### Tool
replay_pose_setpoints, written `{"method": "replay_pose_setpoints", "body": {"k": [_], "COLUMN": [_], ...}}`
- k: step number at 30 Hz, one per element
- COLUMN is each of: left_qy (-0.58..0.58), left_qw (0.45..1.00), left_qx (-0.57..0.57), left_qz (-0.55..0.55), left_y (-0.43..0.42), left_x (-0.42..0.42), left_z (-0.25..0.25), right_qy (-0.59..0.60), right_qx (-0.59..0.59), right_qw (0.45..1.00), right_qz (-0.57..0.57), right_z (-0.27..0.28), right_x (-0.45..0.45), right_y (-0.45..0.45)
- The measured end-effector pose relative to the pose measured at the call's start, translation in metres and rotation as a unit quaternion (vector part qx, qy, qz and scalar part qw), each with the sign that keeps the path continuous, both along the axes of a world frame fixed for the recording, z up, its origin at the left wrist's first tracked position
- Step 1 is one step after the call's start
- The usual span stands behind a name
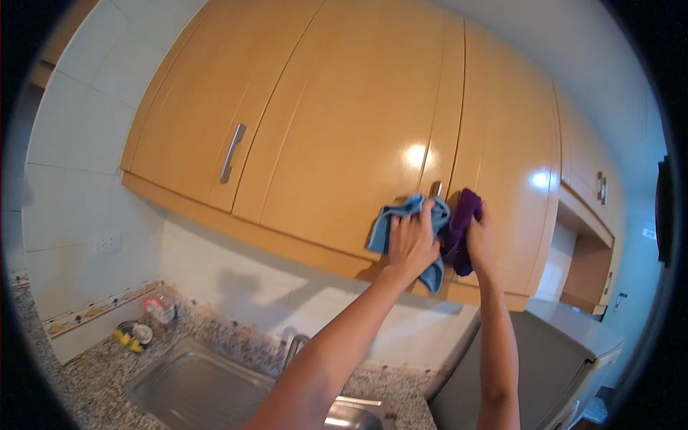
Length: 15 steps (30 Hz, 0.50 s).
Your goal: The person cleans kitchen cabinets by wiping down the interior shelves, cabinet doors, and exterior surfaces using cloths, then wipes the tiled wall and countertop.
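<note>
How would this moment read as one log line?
left hand: on blue cloth; right hand: gripping purple cloth; at: cabinet doors, by metal handle; below: sink

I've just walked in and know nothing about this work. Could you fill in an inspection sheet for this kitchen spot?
Surface: wooden cupboard doors, closed, with bright glare spots.
Job's things: blue cloth and purple cloth, both bunched up, next to a door handle.
Clutter: yellow item and clear container in the counter corner; too small to identify surely.
Hands: left hand holds the blue cloth; right hand grips the purple one.
Cables: nothing seen.
Surroundings: metal sink below, tiled wall at left, grey appliance at lower right.
</note>
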<state>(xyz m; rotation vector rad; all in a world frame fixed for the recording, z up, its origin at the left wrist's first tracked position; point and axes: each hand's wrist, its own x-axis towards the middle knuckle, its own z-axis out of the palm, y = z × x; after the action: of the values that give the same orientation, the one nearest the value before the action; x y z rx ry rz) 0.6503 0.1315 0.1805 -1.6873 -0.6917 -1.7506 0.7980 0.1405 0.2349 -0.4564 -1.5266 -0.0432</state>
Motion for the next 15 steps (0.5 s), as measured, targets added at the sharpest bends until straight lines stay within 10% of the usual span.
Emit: {"method": "replay_pose_setpoints", "body": {"k": [4,15], "left_qy": [-0.081,-0.092], "left_qw": [0.997,0.945], "left_qx": [-0.003,-0.01], "left_qz": [-0.009,-0.313], "left_y": [-0.013,-0.179], "left_x": [0.014,-0.065], "left_z": [0.006,-0.001], "right_qy": [0.031,0.037], "right_qx": [0.044,-0.059], "right_qw": [0.985,0.997], "right_qz": [-0.165,-0.034], "right_z": [-0.023,-0.028], "right_x": [-0.03,0.006], "right_y": [-0.018,-0.104]}}
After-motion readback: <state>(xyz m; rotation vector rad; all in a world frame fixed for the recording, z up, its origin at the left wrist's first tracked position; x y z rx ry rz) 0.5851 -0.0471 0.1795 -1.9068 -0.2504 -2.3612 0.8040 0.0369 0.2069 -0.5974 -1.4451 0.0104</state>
